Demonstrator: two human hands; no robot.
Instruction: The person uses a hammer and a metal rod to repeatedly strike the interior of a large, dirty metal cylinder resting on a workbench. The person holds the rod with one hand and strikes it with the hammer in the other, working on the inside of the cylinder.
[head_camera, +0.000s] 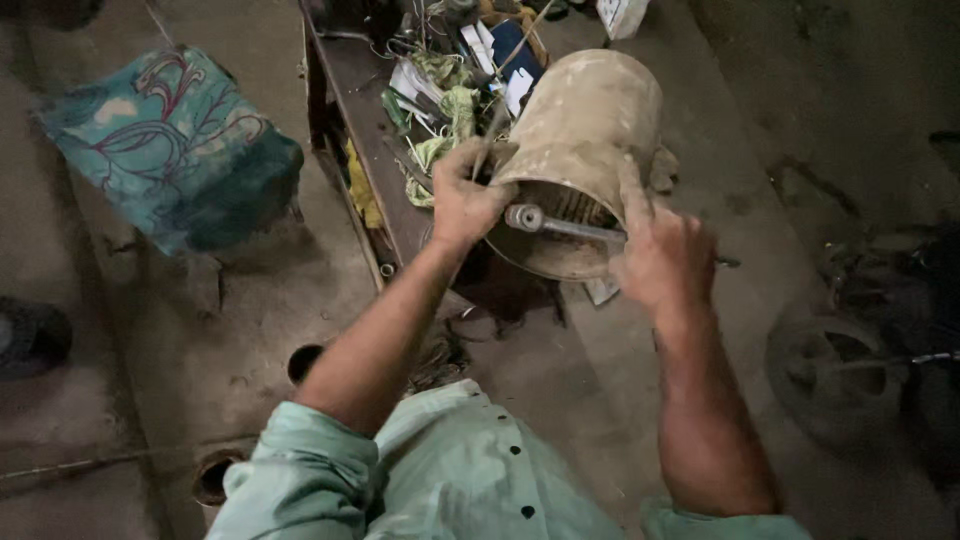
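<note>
Hands at frame centre. Left hand (462, 200) fisted round a thin rod (497, 120) at the 9 o'clock rim of a dusty motor housing (590, 125), which lies tilted on a cluttered bench (365, 95). Right hand (660, 255), at 3 o'clock, closed on a socket wrench (560, 225) crossing the housing's open mouth. Patterned cushion (170, 140) at 10 o'clock.
</note>
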